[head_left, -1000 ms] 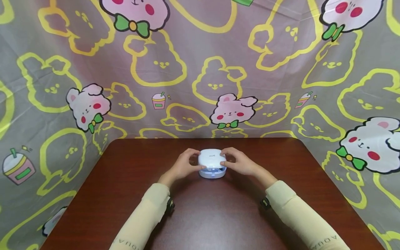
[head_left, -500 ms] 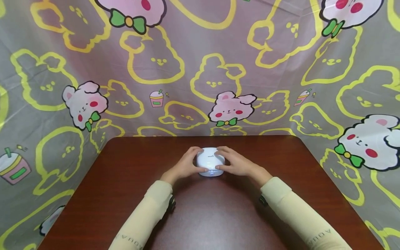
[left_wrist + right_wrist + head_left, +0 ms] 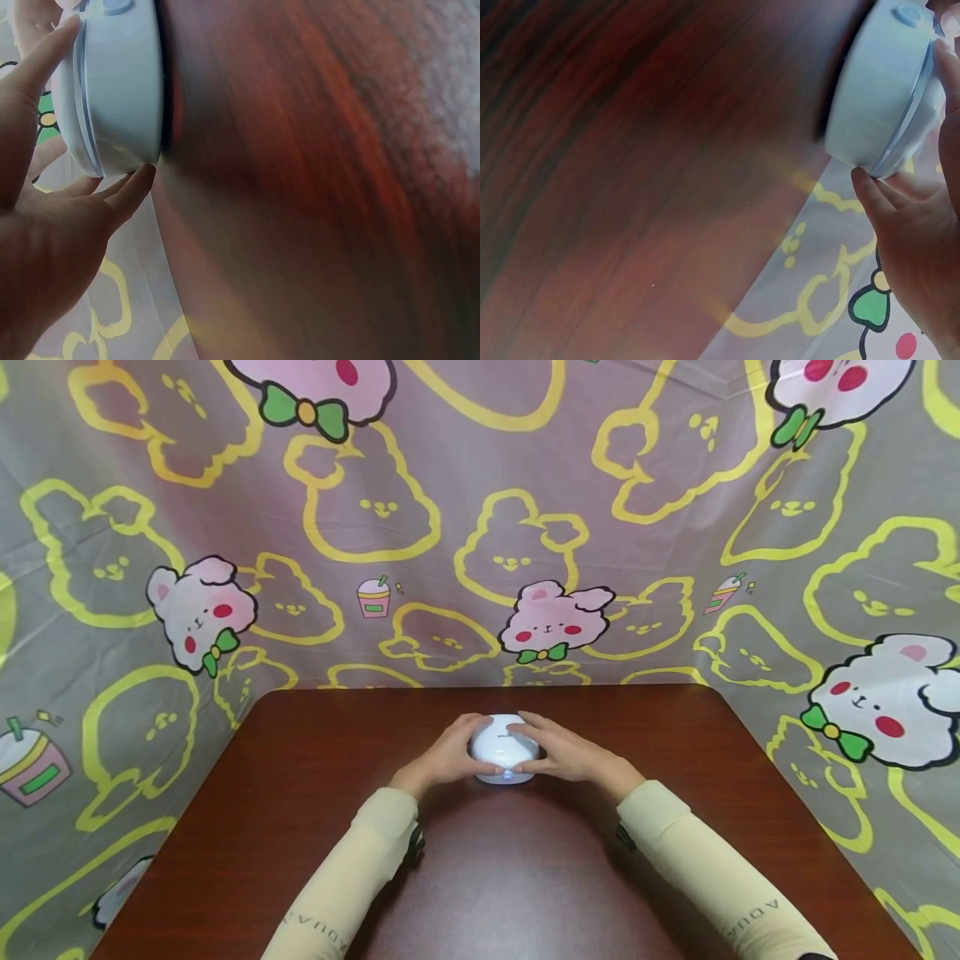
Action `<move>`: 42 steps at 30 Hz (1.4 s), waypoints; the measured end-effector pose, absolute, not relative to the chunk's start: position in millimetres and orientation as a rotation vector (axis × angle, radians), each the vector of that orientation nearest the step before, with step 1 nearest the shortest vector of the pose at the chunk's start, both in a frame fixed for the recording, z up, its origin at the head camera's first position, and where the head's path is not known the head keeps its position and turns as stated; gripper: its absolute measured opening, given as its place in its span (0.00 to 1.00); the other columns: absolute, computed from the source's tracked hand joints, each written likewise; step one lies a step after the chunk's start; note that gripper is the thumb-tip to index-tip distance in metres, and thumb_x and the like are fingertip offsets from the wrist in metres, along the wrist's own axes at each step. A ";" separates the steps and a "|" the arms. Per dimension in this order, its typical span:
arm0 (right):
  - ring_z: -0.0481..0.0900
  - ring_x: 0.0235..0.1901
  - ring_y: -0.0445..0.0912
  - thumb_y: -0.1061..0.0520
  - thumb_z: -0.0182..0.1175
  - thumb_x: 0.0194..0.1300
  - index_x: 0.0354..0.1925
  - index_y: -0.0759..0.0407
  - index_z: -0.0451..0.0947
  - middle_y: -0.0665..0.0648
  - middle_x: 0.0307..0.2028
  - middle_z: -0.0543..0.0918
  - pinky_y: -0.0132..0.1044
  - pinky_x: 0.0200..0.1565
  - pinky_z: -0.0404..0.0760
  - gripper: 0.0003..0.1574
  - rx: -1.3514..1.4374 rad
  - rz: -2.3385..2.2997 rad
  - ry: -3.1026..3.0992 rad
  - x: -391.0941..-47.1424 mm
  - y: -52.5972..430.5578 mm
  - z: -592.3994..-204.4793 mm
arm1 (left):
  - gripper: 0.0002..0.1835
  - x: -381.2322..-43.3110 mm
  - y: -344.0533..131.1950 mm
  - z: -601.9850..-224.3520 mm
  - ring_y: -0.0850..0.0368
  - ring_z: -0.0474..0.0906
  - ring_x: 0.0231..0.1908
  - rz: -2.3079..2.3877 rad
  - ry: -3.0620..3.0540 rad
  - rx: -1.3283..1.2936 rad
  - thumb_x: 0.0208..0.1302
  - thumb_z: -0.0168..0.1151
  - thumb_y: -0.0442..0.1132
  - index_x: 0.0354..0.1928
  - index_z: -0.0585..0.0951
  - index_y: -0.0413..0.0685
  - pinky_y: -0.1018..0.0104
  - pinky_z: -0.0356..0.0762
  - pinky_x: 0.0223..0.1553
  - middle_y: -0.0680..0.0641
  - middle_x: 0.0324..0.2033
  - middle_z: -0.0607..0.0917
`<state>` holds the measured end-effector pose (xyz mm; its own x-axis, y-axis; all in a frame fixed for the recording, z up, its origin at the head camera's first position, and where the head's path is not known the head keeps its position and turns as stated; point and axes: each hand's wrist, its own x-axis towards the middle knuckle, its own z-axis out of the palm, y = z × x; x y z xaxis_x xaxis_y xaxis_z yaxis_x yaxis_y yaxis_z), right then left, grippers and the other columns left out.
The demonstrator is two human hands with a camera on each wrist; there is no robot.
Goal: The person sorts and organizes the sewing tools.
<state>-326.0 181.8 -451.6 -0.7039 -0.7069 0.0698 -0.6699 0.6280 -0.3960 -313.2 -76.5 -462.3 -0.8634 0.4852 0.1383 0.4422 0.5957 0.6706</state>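
Observation:
A white rounded case (image 3: 504, 745) with a domed lid sits on the brown table, with small dark lettering on top and a bluish glow at its front. My left hand (image 3: 447, 755) grips its left side, thumb along the front near the lid seam. From the right, my right hand (image 3: 576, 757) holds it the same way, some fingers lying over the lid. In the left wrist view, the fingers (image 3: 133, 193) reach the lower side of the case body (image 3: 124, 94). A round button (image 3: 907, 15) shows on the front wall in the right wrist view. The lid lies down on the base.
The brown wooden table (image 3: 502, 877) has rounded far corners and reaches the cloth behind. A grey curtain (image 3: 450, 468) printed with yellow outlines and rabbit faces surrounds the back and both sides. Dark bands (image 3: 415, 845) are on the wrists.
The lid has come down onto the base, covering the lit inside that showed through the gap. Both thumbs have moved inward along the front. The view has shifted slightly.

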 end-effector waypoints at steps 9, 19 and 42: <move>0.63 0.73 0.60 0.38 0.66 0.68 0.75 0.55 0.65 0.68 0.77 0.57 0.56 0.69 0.67 0.46 -1.196 -0.567 2.762 -322.0 181.8 -448.6 | 0.47 -312.8 -76.1 -461.3 0.42 0.67 0.67 1.142 2.762 0.770 0.53 0.81 0.50 0.72 0.70 0.42 0.48 0.69 0.66 0.37 0.70 0.68; 0.63 0.72 0.60 0.37 0.66 0.68 0.76 0.52 0.65 0.65 0.78 0.56 0.56 0.68 0.69 0.46 -1.172 -0.557 2.764 -319.8 182.1 -445.4 | 0.48 -312.8 -74.0 -462.9 0.41 0.68 0.65 1.140 2.796 0.778 0.53 0.82 0.51 0.72 0.69 0.41 0.48 0.71 0.65 0.37 0.68 0.68; 0.66 0.70 0.62 0.42 0.71 0.65 0.75 0.57 0.66 0.70 0.77 0.57 0.55 0.66 0.71 0.49 -1.256 -0.504 2.812 -319.2 179.4 -454.9 | 0.51 -304.4 -72.0 -461.7 0.38 0.65 0.70 0.824 2.861 0.850 0.59 0.77 0.52 0.78 0.62 0.42 0.49 0.67 0.68 0.31 0.75 0.58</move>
<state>-319.2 179.4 -454.9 -0.6759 -0.7287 0.1105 -0.7218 0.6240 -0.2995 -304.4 -72.0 -461.7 -0.8482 0.5194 0.1042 0.4952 0.7075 0.5042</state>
